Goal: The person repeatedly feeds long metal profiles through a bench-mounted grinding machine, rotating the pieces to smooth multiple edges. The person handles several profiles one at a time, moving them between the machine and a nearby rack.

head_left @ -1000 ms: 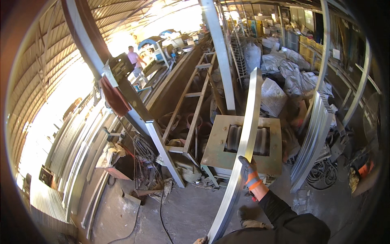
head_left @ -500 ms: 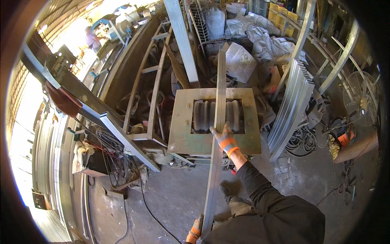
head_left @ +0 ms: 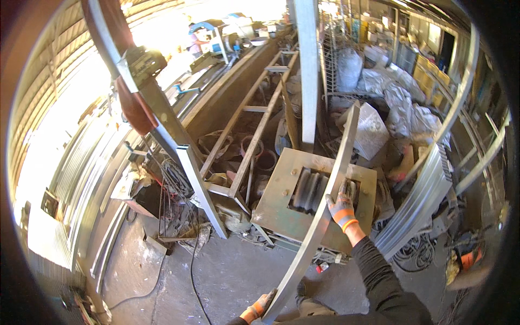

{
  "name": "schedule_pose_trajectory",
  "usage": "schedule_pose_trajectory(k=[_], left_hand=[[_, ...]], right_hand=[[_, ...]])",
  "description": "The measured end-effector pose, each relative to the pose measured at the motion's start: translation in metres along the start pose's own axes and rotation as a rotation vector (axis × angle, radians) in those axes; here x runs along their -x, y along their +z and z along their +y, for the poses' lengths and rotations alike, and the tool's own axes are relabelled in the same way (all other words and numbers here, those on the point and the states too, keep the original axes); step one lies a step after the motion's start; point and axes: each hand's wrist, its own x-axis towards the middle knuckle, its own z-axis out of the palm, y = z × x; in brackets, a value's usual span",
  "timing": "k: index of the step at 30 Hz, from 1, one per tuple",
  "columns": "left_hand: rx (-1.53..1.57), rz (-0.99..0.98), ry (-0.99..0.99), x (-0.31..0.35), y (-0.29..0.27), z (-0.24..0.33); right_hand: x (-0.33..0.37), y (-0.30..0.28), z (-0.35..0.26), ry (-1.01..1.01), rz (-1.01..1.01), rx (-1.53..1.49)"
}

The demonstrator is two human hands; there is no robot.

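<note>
A long, straight metal bar (head_left: 310,241) slants across the machine in front of me, its far end up and to the right. Near its lower end, my left hand (head_left: 259,307), in a grey and orange glove, is closed on the bar's left side. Further up, my gloved right hand (head_left: 343,210) grips the bar from the right, with the thumb across it. Under the bar sits a machine with a greenish metal top plate (head_left: 276,206). Through the plate's square opening, ridged dark rollers (head_left: 310,189) show; the bar and my right hand hide part of them.
A steel post (head_left: 306,81) stands behind the machine. To the left are a ladder-like frame (head_left: 259,130) and a leaning metal bar (head_left: 201,189). Stacked metal profiles (head_left: 420,197) lean at the right. A dark cable (head_left: 193,276) runs over the floor. Far off, a person (head_left: 195,44) stands by blue machinery.
My view has swung to the left, so the machine sits further right. The bar now slants more, its top toward the right. Both hands still hold it.
</note>
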Motion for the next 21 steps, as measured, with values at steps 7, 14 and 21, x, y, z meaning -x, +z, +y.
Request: schedule_pose_trajectory(k=[7,14,21], left_hand=[[0.319,-0.065,-0.102,-0.081,0.072,0.037],[0.540,-0.309,-0.042,-0.195,0.091,0.114],[0.608,-0.273,-0.120,-0.219,0.110,0.147]], right_hand=[[-0.056,0.092,0.019,-0.006,-0.174,0.220],[-0.164,0.142,0.061,-0.015,-0.235,0.413],[-0.199,0.158,0.104,-0.032,-0.158,0.401]])
